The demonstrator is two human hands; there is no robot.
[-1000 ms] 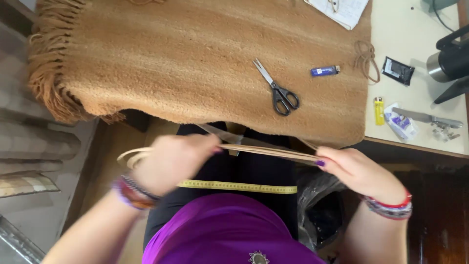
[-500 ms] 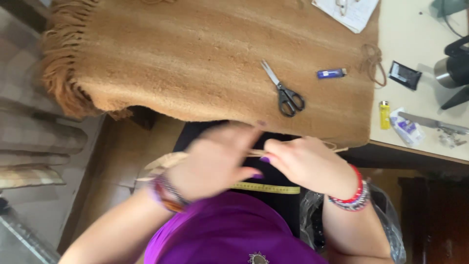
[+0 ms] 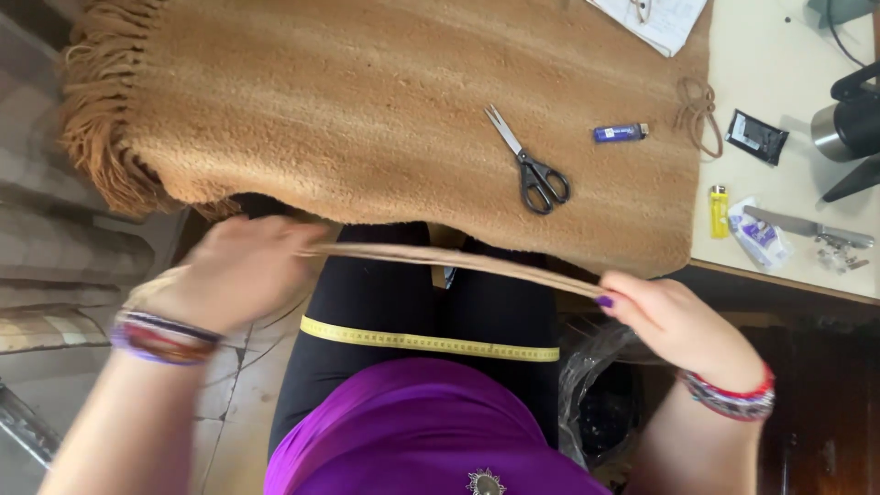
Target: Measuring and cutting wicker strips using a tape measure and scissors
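Our left hand (image 3: 234,275) and right hand (image 3: 674,316), close together half a second ago, have drawn apart, fingers still pinching the tan cord (image 3: 458,259) stretched taut between them.

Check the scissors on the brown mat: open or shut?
Slightly open. The scissors lie flat on the mat, blade tips parted in a narrow V, away from both hands.
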